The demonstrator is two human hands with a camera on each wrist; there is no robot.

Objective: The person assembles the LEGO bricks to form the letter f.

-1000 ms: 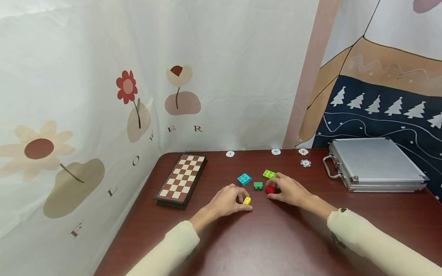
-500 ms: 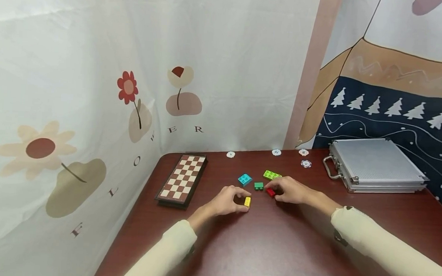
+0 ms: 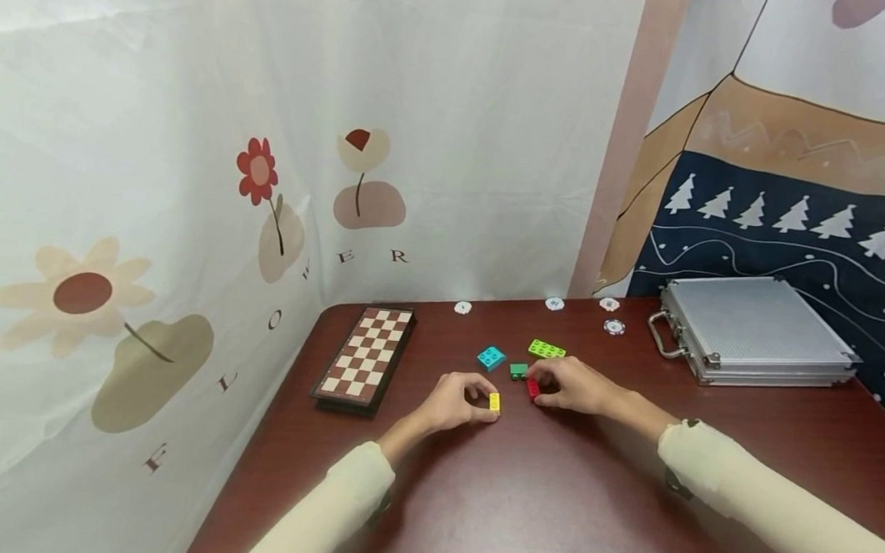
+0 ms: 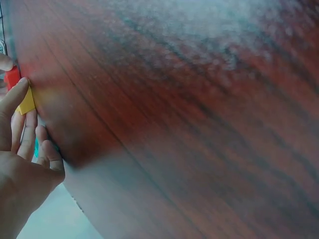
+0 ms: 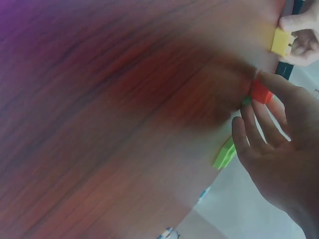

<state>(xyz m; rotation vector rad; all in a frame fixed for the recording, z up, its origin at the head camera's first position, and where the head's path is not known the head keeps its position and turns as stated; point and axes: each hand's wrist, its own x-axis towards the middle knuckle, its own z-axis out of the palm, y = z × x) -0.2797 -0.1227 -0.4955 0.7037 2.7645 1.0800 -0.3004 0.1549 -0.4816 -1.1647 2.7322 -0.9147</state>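
In the head view my left hand [image 3: 451, 402] pinches a yellow toy building brick [image 3: 494, 403] between thumb and fingers. Facing it, my right hand [image 3: 573, 387] grips a red toy building brick [image 3: 532, 389] the same way; a small gap separates the two bricks. Just behind them sits a small dark green brick [image 3: 518, 371], close to the right fingertips. A turquoise brick [image 3: 491, 358] lies farther back on the left, and a longer lime green brick [image 3: 547, 350] behind the right hand. The right wrist view shows the red brick [image 5: 260, 91] held at the fingertips.
A folded chessboard [image 3: 366, 354] lies on the left of the brown table [image 3: 521, 498]. On the right stands a silver case [image 3: 758, 331] with its handle toward the left. Several poker chips, one a blue-edged chip [image 3: 614, 327], lie along the back edge, before a printed curtain [image 3: 480, 136].
The right hand has turned the red brick and brought it slightly left, nearer the yellow one. The left hand has tilted the yellow brick so its studs show more, staying about in place.
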